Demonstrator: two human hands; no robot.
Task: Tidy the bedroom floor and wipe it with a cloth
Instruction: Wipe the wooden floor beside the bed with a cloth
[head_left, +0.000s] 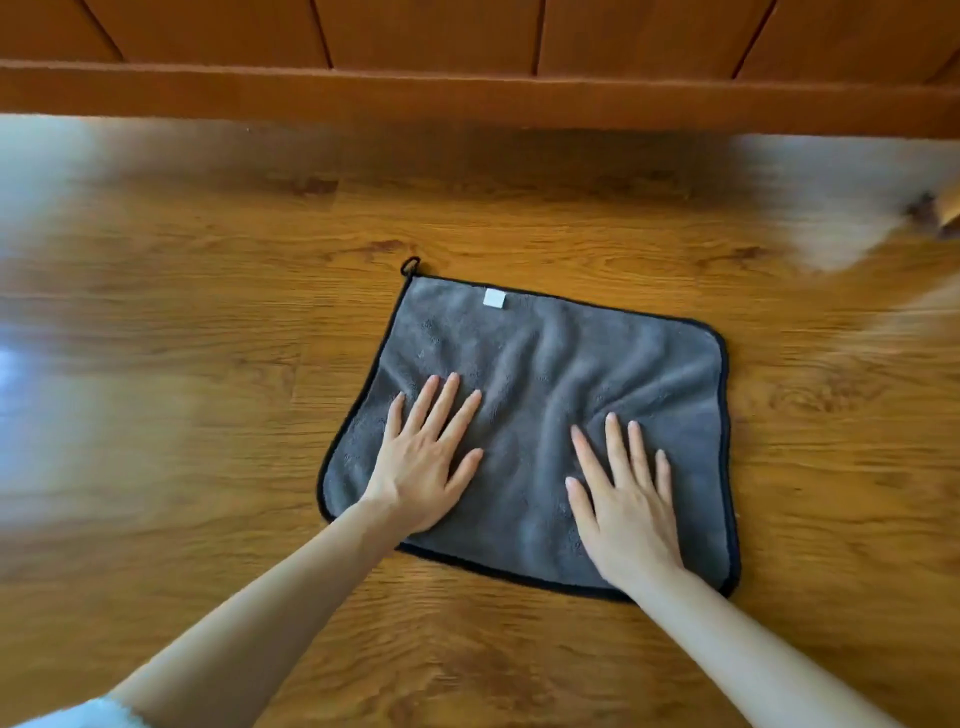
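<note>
1. Cloth (545, 395): one cloth is lying spread flat on the wooden floor (208, 338), sitting a little toward four o'clock of the view's centre.
2. Two hands are resting on it, and two bare forearms are reaching in from six o'clock.
3. The left hand (421, 467) is pressing palm-down on the cloth's seven o'clock part, its fingers straight and fanned apart, gripping nothing.
4. The right hand (623, 512) is pressing palm-down on the cloth's five o'clock part, its fingers likewise straight and spread, gripping nothing.
5. The cloth is showing as grey and plush, roughly rectangular, with a black stitched border running around its edge.
6. One small black hanging loop (410, 266) is sticking out from its eleven o'clock corner, and one small white label (494, 298) is sitting near the twelve o'clock edge.
7. Soft creases are running across the fabric between and above the hands.
8. One reddish-brown wooden panel (467, 62) with a skirting strip is standing along twelve o'clock, well apart from the cloth.
9. Pale glare is washing over the floor at nine o'clock and at two o'clock.
10. A blurred brown shape (950, 208) is showing at the three o'clock edge; I cannot tell what it is.
</note>
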